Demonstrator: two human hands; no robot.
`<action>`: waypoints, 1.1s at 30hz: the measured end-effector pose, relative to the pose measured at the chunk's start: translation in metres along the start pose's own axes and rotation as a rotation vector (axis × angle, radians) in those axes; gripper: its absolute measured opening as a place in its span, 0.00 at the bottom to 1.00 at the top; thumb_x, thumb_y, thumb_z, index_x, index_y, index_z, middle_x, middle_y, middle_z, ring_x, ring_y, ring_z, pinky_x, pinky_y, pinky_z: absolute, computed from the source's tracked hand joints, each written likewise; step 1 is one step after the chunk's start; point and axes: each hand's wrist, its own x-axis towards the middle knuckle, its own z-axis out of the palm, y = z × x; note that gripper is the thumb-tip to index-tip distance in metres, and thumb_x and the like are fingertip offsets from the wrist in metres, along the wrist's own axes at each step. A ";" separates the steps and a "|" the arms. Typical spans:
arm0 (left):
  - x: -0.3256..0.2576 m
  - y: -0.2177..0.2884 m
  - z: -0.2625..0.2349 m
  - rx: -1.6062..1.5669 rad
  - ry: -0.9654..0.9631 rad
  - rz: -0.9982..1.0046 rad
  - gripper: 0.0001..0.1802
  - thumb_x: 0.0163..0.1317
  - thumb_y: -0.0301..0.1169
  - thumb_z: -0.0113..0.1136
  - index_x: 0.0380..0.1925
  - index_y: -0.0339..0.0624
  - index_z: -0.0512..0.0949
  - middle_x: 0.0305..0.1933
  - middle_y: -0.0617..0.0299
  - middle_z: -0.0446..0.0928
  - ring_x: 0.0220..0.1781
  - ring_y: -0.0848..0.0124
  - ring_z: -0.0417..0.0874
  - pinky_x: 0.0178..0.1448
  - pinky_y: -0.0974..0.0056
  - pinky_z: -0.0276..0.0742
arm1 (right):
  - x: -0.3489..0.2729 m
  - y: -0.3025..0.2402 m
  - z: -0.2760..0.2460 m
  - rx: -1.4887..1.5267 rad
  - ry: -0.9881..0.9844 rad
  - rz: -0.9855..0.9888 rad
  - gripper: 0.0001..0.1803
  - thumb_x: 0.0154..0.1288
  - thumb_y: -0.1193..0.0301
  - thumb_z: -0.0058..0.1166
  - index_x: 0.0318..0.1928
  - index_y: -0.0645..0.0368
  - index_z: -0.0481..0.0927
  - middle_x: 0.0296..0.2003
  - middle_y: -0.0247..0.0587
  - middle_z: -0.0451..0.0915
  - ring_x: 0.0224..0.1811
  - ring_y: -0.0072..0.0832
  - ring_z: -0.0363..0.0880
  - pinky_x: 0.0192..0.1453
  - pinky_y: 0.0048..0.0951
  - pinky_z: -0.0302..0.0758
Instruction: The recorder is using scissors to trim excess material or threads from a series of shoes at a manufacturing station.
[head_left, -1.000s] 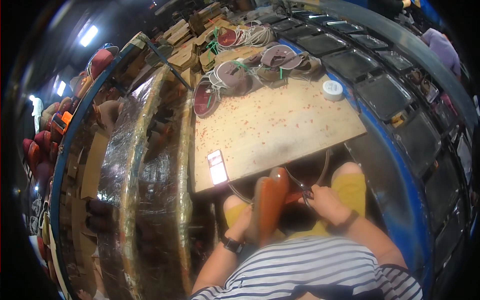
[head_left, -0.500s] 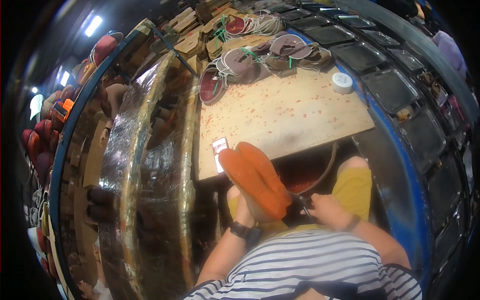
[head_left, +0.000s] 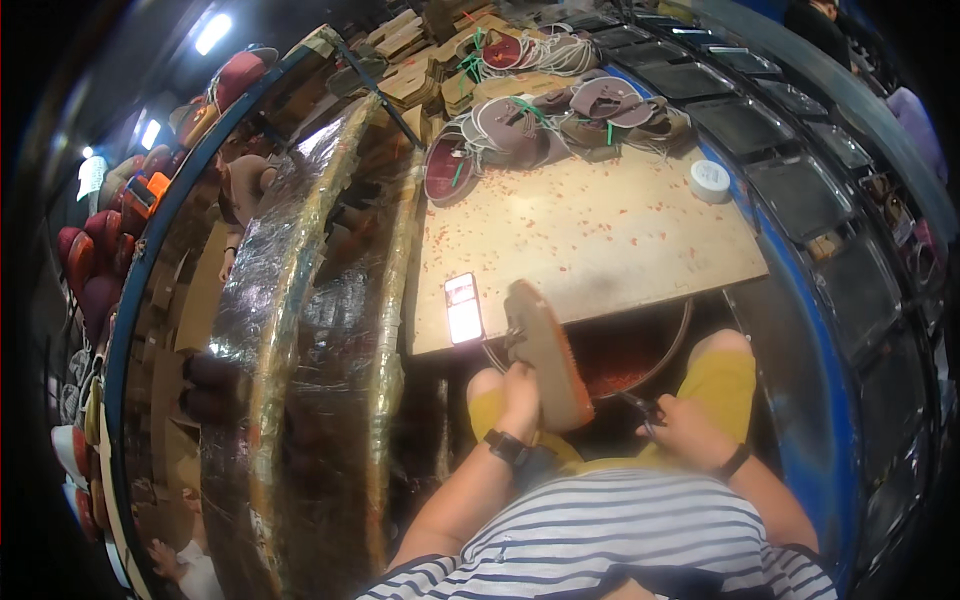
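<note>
My left hand (head_left: 519,402) is closed around a brown shoe (head_left: 548,365) with an orange sole edge, raised toe-up in front of the table edge. The shoe is turned on its side, so its flank faces up and its orange underside is mostly hidden. My right hand (head_left: 688,428) grips dark scissors (head_left: 647,408) just right of the shoe, their blades pointing toward it but apart from it. Below, between my knees, an open round container (head_left: 688,335) holds red-orange scraps.
Orange crumbs lie scattered over the wooden table (head_left: 600,215). A lit phone (head_left: 463,308) rests at its left front edge, a round white tub (head_left: 710,181) at its right. Laced shoes (head_left: 510,130) are piled at the back. A film-wrapped rack (head_left: 330,300) stands left, metal trays (head_left: 800,190) right.
My left hand has rolled the shoe from orange sole facing up to its side. The right hand with the scissors has shifted slightly right. The view has moved a little.
</note>
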 end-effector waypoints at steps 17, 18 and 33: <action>-0.037 0.046 0.014 1.515 -0.547 1.234 0.22 0.54 0.50 0.66 0.19 0.43 0.78 0.22 0.54 0.75 0.28 0.56 0.79 0.33 0.54 0.74 | -0.021 0.084 -0.020 -0.314 0.460 0.241 0.25 0.50 0.50 0.69 0.26 0.58 0.74 0.20 0.48 0.79 0.26 0.50 0.79 0.34 0.46 0.74; -0.039 0.075 0.013 1.592 -0.362 1.322 0.22 0.53 0.51 0.67 0.17 0.45 0.77 0.20 0.55 0.74 0.25 0.57 0.79 0.29 0.54 0.73 | -0.022 0.087 -0.020 -0.313 0.465 0.244 0.25 0.50 0.50 0.69 0.26 0.58 0.74 0.20 0.48 0.79 0.26 0.50 0.79 0.34 0.46 0.74; 0.095 0.209 -0.067 1.763 0.421 1.144 0.08 0.57 0.30 0.55 0.29 0.40 0.82 0.33 0.50 0.81 0.38 0.51 0.83 0.40 0.46 0.76 | -0.009 0.081 -0.008 -0.326 0.485 0.257 0.26 0.49 0.50 0.70 0.29 0.61 0.77 0.24 0.49 0.82 0.29 0.47 0.82 0.36 0.44 0.77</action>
